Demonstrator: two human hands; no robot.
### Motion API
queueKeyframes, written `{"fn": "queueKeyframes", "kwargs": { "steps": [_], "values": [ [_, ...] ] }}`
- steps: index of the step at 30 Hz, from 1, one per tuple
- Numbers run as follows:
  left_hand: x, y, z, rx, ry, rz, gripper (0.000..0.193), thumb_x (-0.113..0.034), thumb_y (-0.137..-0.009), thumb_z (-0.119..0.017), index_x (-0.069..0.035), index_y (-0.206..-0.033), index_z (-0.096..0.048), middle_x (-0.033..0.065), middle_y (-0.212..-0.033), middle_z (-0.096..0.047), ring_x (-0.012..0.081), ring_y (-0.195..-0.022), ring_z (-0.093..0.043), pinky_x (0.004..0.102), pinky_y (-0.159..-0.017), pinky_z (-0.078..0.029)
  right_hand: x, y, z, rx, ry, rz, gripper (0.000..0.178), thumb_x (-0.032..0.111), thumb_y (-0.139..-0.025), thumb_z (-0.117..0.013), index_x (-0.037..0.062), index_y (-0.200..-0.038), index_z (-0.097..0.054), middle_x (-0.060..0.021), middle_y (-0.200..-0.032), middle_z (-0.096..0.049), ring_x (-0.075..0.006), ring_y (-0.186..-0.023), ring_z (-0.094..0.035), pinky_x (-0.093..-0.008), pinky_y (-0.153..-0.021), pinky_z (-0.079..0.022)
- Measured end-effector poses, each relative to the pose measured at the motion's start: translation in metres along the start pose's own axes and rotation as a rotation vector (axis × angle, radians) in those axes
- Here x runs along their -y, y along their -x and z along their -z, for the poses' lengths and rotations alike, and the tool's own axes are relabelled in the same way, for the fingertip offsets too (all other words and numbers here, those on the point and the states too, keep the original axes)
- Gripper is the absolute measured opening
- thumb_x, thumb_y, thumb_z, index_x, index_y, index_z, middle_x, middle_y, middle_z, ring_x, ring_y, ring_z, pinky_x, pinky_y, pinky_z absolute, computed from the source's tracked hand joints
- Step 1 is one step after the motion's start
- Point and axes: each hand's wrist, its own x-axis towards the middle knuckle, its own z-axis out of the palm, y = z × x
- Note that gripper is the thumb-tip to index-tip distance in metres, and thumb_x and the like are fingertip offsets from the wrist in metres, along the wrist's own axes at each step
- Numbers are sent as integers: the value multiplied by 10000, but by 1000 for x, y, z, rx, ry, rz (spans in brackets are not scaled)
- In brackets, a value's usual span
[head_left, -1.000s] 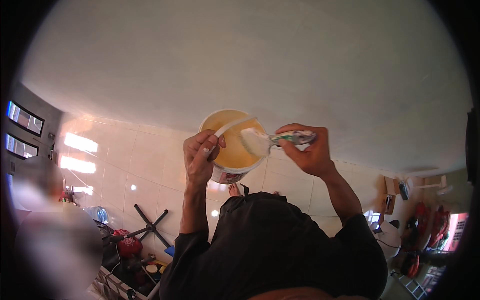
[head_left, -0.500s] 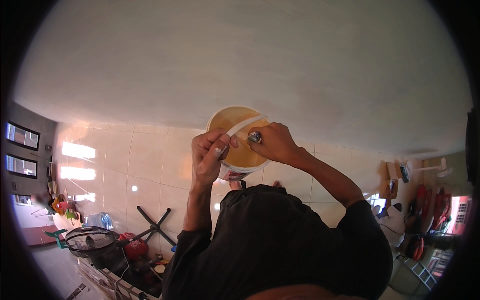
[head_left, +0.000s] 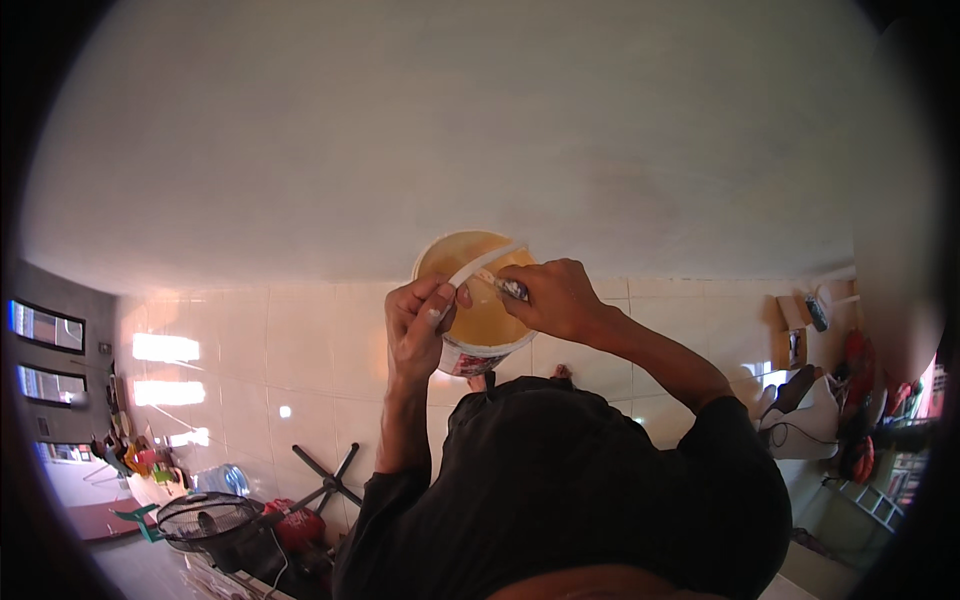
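A white bucket (head_left: 475, 360) stands on the floor against the wall, a yellowish-tan layer showing inside it. Above its opening, my left hand (head_left: 412, 318) is closed around one end of a curved, flat white strip (head_left: 484, 262). The strip's far end reaches the bucket's back right rim; whether it touches cannot be made out. My right hand (head_left: 562, 298) grips a small tool with a shiny, dark-patterned handle (head_left: 514, 289). Its pale tip points toward the strip, close beside my left fingertips. White residue marks my left thumb. The tool's exact kind is unclear.
A broad grey wall (head_left: 480, 130) rises just beyond the bucket. Pale tiles (head_left: 300, 340) cover the floor. At lower left are a black fan (head_left: 210, 520), a dark cross-shaped base (head_left: 328, 482) and a red bag (head_left: 294, 522). Cardboard boxes (head_left: 790, 330) stand at the right.
The whole view has shifted, so the bucket and floor appear lower. The tool in my right hand has turned to lie more sideways. My left hand keeps its hold on the white strip.
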Motion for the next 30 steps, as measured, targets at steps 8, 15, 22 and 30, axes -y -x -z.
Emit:
{"fn": "queueKeyframes", "kwargs": {
  "steps": [8,15,22,30],
  "values": [
    [6,4,7,-19,40,-14,235,-155,-872,-527,32,-739,-577,-63,-547,-374,23,-454,-273,211,-435,-182,12,29,7,-353,133,222,403,156,-663,-660,101,-1059,-612,-85,-824,-652,-261,-588,-628,-386,-525,-498],
    [24,-8,31,4,124,-102,248,-169,-864,-548,37,-727,-564,-62,-514,-352,23,-425,-247,212,-411,-161,4,-3,-4,123,-758,-140,221,150,-827,-663,5,-991,-631,-86,-791,-672,-149,-624,-658,-269,-582,-507],
    [36,-14,30,17,141,-77,248,-140,-862,-560,-6,-657,-524,-72,-494,-334,14,-409,-213,209,-402,-148,-15,7,-20,5,-535,-245,260,179,-820,-657,2,-1008,-629,-84,-807,-686,-168,-652,-663,-291,-599,-504],
    [26,-9,26,44,181,-64,237,-135,-853,-570,3,-665,-530,-81,-488,-309,11,-403,-207,218,-394,-139,13,22,-12,-243,57,-27,263,209,-806,-609,75,-1030,-647,-149,-751,-658,-329,-674,-637,-398,-619,-510]
  ]
}}
